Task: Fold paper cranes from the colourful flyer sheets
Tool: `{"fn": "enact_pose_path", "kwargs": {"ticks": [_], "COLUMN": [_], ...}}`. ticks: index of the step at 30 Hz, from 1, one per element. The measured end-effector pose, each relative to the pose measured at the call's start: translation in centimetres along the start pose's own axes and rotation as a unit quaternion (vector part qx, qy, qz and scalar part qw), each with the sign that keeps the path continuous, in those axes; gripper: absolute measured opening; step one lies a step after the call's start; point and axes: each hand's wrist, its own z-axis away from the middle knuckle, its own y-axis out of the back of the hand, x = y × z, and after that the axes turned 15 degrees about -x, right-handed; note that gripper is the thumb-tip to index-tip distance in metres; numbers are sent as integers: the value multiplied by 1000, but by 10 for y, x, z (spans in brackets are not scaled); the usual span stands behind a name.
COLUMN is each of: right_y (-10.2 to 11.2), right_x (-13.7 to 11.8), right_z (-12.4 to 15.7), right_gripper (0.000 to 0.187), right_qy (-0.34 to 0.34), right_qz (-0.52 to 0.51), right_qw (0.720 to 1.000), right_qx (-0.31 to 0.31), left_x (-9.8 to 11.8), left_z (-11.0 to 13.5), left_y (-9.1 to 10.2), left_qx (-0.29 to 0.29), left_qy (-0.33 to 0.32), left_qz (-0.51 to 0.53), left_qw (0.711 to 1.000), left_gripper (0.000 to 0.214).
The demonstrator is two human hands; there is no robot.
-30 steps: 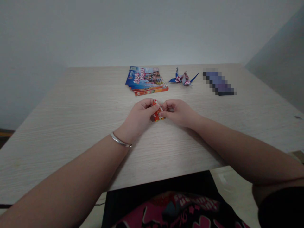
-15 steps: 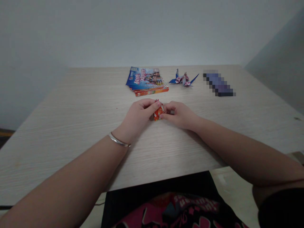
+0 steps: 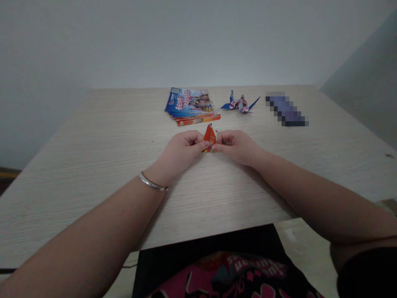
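Note:
A small folded piece of red-orange patterned paper [image 3: 210, 136] stands as an upright pointed shape on the light wooden table [image 3: 93, 165]. My left hand [image 3: 182, 150], with a silver bangle at the wrist, pinches its left side. My right hand [image 3: 237, 145] pinches its right side. Both hands rest low on the table, fingers curled closed around the paper's lower edge.
A stack of colourful printed paper sheets [image 3: 190, 106] lies behind my hands. A finished blue patterned paper crane [image 3: 239, 103] sits to its right. A dark blurred-out object [image 3: 287, 111] lies further right. A plain wall rises behind the table.
The folded paper was a crumpled, tilted bundle between my fingers; now it stands upright as a pointed triangle. Both hands have shifted slightly away from me.

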Motion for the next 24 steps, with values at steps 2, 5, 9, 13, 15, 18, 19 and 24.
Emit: {"fn": "enact_pose_path", "kwargs": {"ticks": [2,5,9,13,15,18,19,24], "right_y": [0,0,-1,-3,-5,-6,-6,-5], "right_x": [1,0,-4,-7,-7,-4,-3,-1], "right_z": [0,0,2,6,7,6,5,2], "right_gripper": [25,25,17,17,17,18,20,21], "right_qy": [0,11,33,67,86,110,113,102], "right_qz": [-17,41,237,335,316,172,104,-81], "right_qw": [1000,999,965,931,938,974,984,989], "right_qx": [-12,15,103,126,115,96,88,67], "left_x": [-1,-6,-9,-2,1,2,2,4], "left_z": [-1,-4,-6,-5,-3,-1,0,1], "left_y": [0,-2,-5,-7,-7,-6,-5,-5], "left_qx": [-5,9,89,89,92,101,100,83], "left_qy": [5,-17,-54,-76,-78,-64,-61,-52], "left_qz": [1,-8,25,47,30,-7,-15,-43], "left_qw": [1000,1000,994,992,992,993,993,994], "left_gripper": [25,15,22,13,8,2,2,6]}}
